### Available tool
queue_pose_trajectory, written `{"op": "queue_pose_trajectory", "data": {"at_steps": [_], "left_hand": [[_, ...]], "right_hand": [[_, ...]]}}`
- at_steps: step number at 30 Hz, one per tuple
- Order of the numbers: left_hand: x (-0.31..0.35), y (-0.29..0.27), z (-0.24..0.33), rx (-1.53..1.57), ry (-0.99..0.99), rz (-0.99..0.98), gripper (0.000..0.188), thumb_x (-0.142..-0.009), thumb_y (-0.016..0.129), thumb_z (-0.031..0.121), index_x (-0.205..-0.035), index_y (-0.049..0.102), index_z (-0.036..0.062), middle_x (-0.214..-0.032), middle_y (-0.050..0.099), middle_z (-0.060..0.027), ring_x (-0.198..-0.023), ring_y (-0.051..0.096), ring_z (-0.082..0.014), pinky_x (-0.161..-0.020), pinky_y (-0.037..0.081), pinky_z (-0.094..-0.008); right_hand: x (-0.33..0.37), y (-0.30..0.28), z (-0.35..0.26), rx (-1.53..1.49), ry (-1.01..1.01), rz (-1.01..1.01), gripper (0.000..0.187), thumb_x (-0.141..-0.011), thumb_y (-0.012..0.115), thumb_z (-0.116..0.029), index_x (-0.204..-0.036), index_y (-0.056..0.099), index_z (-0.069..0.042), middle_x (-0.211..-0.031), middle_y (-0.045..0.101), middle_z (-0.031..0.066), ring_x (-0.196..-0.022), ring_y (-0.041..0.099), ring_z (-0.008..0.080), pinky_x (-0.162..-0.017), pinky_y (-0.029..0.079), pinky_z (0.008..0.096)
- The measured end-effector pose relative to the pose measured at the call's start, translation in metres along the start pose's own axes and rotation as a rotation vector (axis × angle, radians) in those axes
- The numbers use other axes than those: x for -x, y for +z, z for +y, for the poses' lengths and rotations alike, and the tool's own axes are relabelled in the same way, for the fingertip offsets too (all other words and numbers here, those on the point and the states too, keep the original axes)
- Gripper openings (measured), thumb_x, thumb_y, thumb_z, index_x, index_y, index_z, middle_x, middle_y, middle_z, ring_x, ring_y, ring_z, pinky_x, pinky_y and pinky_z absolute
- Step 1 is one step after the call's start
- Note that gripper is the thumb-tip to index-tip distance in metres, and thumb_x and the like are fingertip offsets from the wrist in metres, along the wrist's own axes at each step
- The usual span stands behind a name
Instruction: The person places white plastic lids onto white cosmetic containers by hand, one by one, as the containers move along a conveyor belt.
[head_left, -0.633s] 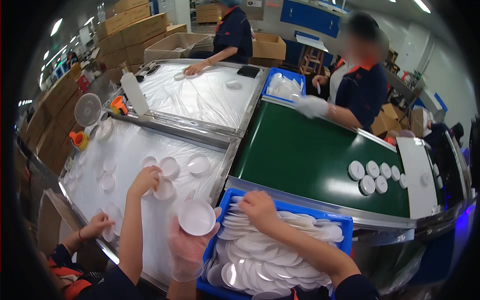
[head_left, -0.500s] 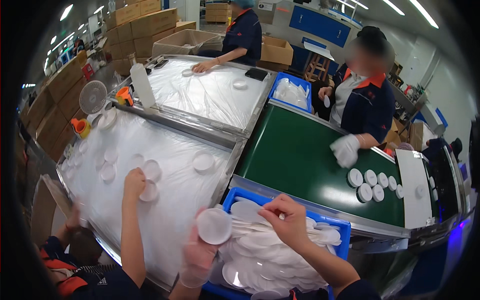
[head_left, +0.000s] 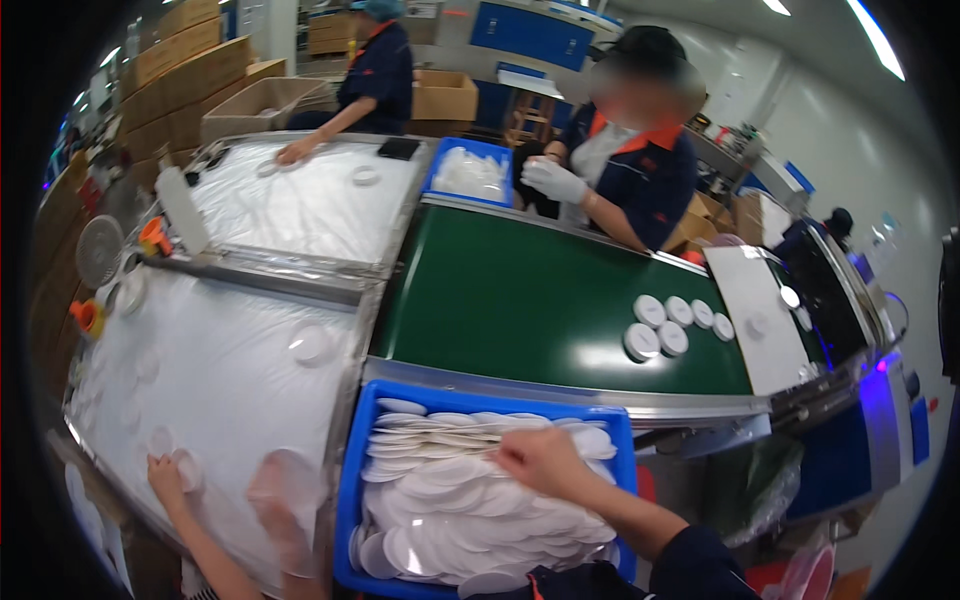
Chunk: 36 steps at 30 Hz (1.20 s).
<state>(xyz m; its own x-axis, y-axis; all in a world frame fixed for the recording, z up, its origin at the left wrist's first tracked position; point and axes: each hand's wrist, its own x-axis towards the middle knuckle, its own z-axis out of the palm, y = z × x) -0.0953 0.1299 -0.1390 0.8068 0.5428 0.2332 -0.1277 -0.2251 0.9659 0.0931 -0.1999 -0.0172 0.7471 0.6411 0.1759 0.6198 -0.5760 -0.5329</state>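
Note:
My left hand (head_left: 277, 505), in a pale thin glove and blurred, is over the plastic-covered table. It is closed on a shallow round white lid (head_left: 298, 474), whose outline is smeared. My right hand (head_left: 545, 462) is bare, with its fingers bent together over a blue tub (head_left: 348, 500). The fingertips are at the pile of thin white discs (head_left: 440, 500) in the tub; whether a disc is pinched there is hidden. Left of my left hand, another person's bare hand (head_left: 166, 482) touches a round lid (head_left: 187, 468) on the table.
A green conveyor (head_left: 500, 300) runs behind the tub, with several white round lids (head_left: 648, 311) at its right. Across it a person brings a gloved hand (head_left: 553, 182) to the other hand. A single lid (head_left: 311, 343), a bottle (head_left: 181, 208) and a fan (head_left: 101, 250) stand left.
The view has swung right. My left hand has moved left off the tub's edge with its lid. My right hand no longer shows the disc it held. The person opposite has drawn the gloved hand back.

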Motion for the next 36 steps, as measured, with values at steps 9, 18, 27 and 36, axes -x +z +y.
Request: {"op": "queue_pose_trajectory", "data": {"at_steps": [9, 18, 27, 36], "left_hand": [[-0.045, 0.037, 0.041, -0.521, 0.009, 0.135, 0.049, -0.083, 0.047, 0.02, -0.126, 0.038, -0.0007, -0.128, 0.04, -0.0161, -0.12, 0.037, -0.0254, -0.097, 0.032, -0.0366], [-0.018, 0.095, 0.125, -0.335, -0.175, 0.043, 0.056, -0.072, 0.055, -0.003, -0.126, 0.039, -0.0014, -0.124, 0.045, -0.0183, -0.118, 0.041, -0.0273, -0.099, 0.03, -0.0359], [-0.004, 0.17, 0.155, 0.159, -0.082, -0.483, 0.103, -0.063, 0.077, 0.031, -0.136, 0.013, -0.003, -0.136, 0.024, -0.018, -0.123, 0.032, -0.0262, -0.101, 0.029, -0.0382], [0.01, 0.108, 0.148, -0.584, 0.106, -0.201, 0.098, -0.055, 0.08, 0.026, -0.131, 0.025, -0.0059, -0.118, 0.04, -0.0168, -0.101, 0.045, -0.0285, -0.09, 0.039, -0.0335]], "right_hand": [[0.009, -0.073, 0.264, 0.462, 0.743, 0.509, 0.05, -0.07, 0.069, -0.031, -0.105, 0.051, -0.001, -0.101, 0.053, 0.0219, -0.096, 0.051, 0.0381, -0.076, 0.045, 0.0445], [-0.039, -0.051, 0.158, 0.311, 0.288, 0.69, 0.079, -0.055, 0.075, -0.018, -0.122, 0.036, -0.001, -0.112, 0.045, 0.0192, -0.101, 0.044, 0.0362, -0.086, 0.039, 0.0446], [-0.008, 0.002, -0.046, -0.479, -0.508, 0.036, 0.079, -0.064, 0.069, -0.004, -0.131, 0.028, 0.0, -0.125, 0.037, 0.0215, -0.104, 0.048, 0.0336, -0.087, 0.042, 0.0392], [-0.025, 0.033, -0.01, -0.202, -0.298, -0.175, 0.017, -0.075, 0.065, -0.012, -0.091, 0.065, -0.006, -0.084, 0.062, 0.0078, -0.083, 0.058, 0.0226, -0.071, 0.047, 0.0328]]}}
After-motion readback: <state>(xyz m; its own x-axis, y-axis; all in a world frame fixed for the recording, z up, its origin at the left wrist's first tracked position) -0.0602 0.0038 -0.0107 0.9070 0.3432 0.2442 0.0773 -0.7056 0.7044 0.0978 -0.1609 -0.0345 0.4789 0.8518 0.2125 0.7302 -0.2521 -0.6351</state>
